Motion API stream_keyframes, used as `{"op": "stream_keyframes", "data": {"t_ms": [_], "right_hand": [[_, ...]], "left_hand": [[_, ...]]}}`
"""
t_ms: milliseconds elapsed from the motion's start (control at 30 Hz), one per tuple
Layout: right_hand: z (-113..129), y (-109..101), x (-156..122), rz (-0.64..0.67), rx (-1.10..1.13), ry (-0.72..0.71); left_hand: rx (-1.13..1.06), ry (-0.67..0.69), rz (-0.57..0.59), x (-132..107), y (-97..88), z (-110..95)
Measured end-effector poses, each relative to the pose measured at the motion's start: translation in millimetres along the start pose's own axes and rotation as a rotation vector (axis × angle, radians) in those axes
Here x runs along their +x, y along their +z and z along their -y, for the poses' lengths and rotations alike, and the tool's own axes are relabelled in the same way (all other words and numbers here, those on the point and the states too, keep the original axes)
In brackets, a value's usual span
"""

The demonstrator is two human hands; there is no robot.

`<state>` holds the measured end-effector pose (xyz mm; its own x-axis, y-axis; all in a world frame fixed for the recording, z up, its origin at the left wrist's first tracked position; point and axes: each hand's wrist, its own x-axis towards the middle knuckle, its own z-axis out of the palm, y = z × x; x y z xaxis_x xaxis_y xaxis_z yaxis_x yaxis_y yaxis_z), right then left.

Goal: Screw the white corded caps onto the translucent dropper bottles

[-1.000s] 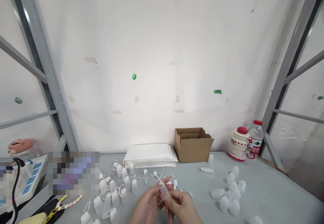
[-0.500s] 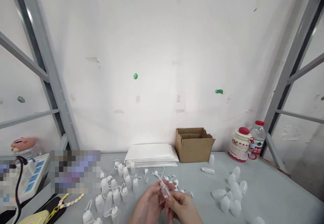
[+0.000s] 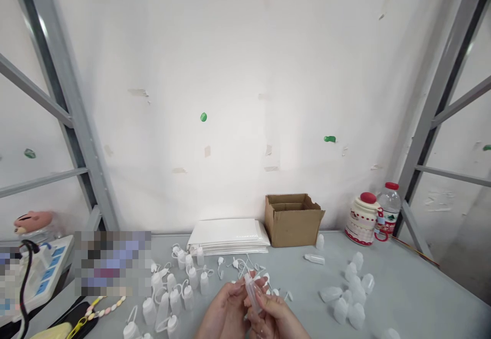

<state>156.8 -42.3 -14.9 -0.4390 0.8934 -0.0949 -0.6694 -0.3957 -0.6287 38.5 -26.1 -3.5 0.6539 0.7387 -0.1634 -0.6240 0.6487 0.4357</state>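
Observation:
A small clear plastic bottle (image 3: pixel 253 296) with a white top is held tilted between my hands, low in the middle of the view. My right hand (image 3: pixel 276 314) grips its body between thumb and fingers. Curled around its upper end is my left hand (image 3: pixel 224 306), thumb close to the white top and fingers partly hidden behind the bottle. Loose white caps with strap loops (image 3: pixel 238 264) lie just beyond the hands. To the left stand several white bottles with looped caps (image 3: pixel 175 300). Several uncapped translucent bottles (image 3: pixel 357 292) lie or stand on the right.
A stack of white flat sheets (image 3: pixel 228 236) and an open cardboard box (image 3: pixel 295 226) sit against the wall. At the back right are a cream jar with a red lid (image 3: pixel 362 220) and a large clear bottle (image 3: pixel 390 207). A power strip (image 3: pixel 53 267) lies at left.
The held bottle has turned slightly more upright, and the fingers of my right hand have shifted along its body. The thin white piece above its top no longer shows clearly.

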Motion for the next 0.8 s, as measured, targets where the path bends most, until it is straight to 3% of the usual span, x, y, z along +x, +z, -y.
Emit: {"op": "stream_keyframes", "data": {"t_ms": [133, 300, 800], "right_hand": [[0.1, 0.5, -1.8, 0.048, 0.053, 0.039], [2.4, 5.1, -4.4, 0.076, 0.068, 0.077], [-8.5, -12.7, 5.3, 0.15, 0.008, -0.021]], "left_hand": [[-0.041, -0.034, 0.04, -1.2, 5.3, 1.2], [-0.074, -0.051, -0.005, -1.0, 7.1, 2.5], [-0.096, -0.048, -0.039, -5.1, 13.1, 3.1]]}}
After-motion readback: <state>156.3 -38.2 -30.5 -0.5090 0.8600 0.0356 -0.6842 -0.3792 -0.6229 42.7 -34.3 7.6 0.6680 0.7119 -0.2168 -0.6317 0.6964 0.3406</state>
